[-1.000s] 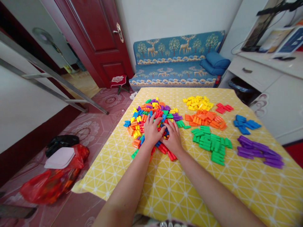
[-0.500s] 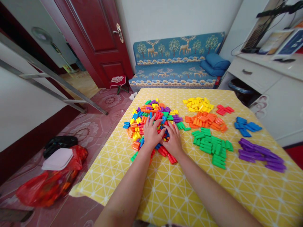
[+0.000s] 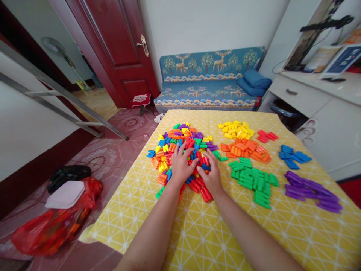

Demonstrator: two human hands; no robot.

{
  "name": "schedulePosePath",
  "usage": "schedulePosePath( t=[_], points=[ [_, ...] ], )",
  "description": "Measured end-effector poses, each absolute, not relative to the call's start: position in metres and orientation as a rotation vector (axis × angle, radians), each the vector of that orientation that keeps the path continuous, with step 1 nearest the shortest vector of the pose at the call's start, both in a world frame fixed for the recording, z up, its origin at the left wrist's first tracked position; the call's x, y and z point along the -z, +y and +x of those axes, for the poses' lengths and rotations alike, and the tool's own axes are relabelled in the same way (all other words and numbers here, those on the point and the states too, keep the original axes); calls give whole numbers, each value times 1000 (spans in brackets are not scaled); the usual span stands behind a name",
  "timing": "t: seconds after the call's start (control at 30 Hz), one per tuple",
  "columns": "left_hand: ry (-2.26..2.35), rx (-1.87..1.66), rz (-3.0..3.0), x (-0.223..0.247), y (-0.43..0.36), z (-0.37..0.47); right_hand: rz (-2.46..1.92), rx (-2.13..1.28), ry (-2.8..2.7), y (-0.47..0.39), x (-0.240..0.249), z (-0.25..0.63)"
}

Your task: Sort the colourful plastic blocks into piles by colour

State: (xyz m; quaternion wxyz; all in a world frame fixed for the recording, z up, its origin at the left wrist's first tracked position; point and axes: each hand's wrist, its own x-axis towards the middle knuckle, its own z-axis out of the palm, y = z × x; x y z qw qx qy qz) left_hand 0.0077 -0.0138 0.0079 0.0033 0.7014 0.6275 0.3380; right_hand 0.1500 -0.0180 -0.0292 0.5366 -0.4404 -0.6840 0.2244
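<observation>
A mixed heap of small plastic pieces [image 3: 165, 146] in several colours lies on the yellow patterned tablecloth [image 3: 203, 233]. My left hand [image 3: 181, 165] rests on the heap with its fingers spread. At the heap's right side is my right hand [image 3: 211, 171], fingers apart, with a blue piece [image 3: 205, 166] near its thumb and fingers. Right of the heap lie sorted groups: yellow pieces [image 3: 235, 130], orange pieces [image 3: 244, 148], green pieces [image 3: 252, 178], red pieces [image 3: 267, 136], blue pieces [image 3: 293, 155] and purple pieces [image 3: 311, 188].
Beyond the table stands a blue patterned sofa [image 3: 208, 90]. A white cabinet [image 3: 307, 98] is at the right. Red plastic bags [image 3: 47, 229] and a white lid [image 3: 65, 194] lie on the floor at the left, below a metal ladder [image 3: 62, 98].
My right hand has moved slightly right, away from my left hand, uncovering red and blue pieces between them. The view has tilted up a little.
</observation>
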Motion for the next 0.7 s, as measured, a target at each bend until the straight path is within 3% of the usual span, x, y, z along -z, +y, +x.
schedulePosePath(
  t=[0.13,0.4,0.7],
  points=[
    [1961,-1071,2183,-6,-14,7,-1088,-502,-1556,-12,30,154],
    [1970,-1100,2150,-3,-12,5,-1124,-315,-2049,28,7,149],
    [1903,-1170,2222,0,-9,2,-1121,-347,-1859,26,0,160]
  ],
)
